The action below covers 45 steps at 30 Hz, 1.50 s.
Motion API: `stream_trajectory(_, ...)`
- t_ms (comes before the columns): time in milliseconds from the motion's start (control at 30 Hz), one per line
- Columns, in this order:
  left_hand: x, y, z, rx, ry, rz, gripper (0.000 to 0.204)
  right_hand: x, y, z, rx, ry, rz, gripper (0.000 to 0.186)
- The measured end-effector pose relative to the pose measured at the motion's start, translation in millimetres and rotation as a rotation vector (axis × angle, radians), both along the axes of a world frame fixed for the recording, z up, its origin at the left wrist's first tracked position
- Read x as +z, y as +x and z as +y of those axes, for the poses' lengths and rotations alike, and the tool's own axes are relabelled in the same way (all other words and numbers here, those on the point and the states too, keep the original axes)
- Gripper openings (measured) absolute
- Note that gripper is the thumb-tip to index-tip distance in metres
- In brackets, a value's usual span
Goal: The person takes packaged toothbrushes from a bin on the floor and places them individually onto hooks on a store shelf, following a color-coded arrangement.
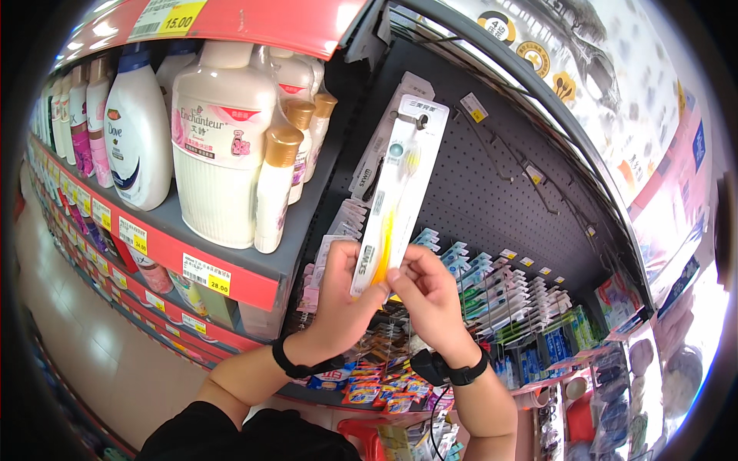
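Note:
A packaged toothbrush (394, 201), white card with a clear blister and a yellow handle, stands tilted in front of me. My left hand (343, 296) grips its lower left edge, the thumb lying across the front. From the other side my right hand (427, 296) pinches the lower right edge between thumb and curled fingers. Behind the upper part of the pack, another hanging package (374, 165) with a dark item in it shows in part. Each wrist wears a black band.
At left, a red-edged shelf (238, 280) carries large pump-style bottles (223, 146) and a white bottle (138, 131). Ahead is a dark pegboard (492, 177) with bare metal hooks (492, 146). Lower down hang rows of packaged toothbrushes (507, 300). A red stool (361, 439) stands below.

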<state>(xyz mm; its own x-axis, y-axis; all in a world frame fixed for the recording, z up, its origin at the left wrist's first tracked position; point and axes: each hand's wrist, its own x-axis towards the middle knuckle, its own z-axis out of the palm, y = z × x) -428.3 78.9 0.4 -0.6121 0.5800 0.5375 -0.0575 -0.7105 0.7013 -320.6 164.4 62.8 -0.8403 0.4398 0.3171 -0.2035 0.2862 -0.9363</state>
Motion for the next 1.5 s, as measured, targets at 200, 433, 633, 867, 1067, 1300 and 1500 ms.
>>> stream_trajectory(200,-23,24,-28,-0.124,0.029,0.109,0.030,-17,34,-12,0.031,0.141,0.028,0.031)
stream_trajectory(433,-16,33,-39,-0.188,0.015,0.165,0.032,-17,48,-25,-0.027,0.094,0.102,0.030)
stream_trajectory(633,-30,40,-39,-0.006,0.009,0.217,0.064,-5,60,-25,-0.011,0.312,0.245,0.027)
stream_trajectory(867,-105,55,-55,-0.248,-0.216,0.383,0.066,-88,127,-28,-0.101,0.123,0.158,0.023)
stream_trajectory(1067,-153,109,-54,-0.490,-0.781,0.624,0.032,-208,206,-67,-0.316,-0.319,-0.031,0.025)
stream_trajectory(1300,-186,173,-25,-0.866,-0.869,0.933,0.026,-306,275,-122,-0.596,-0.569,-0.226,0.026)
stream_trajectory(1500,-207,244,9,-0.983,-0.828,1.086,0.029,-336,340,-128,-0.692,-0.901,-0.200,0.028)
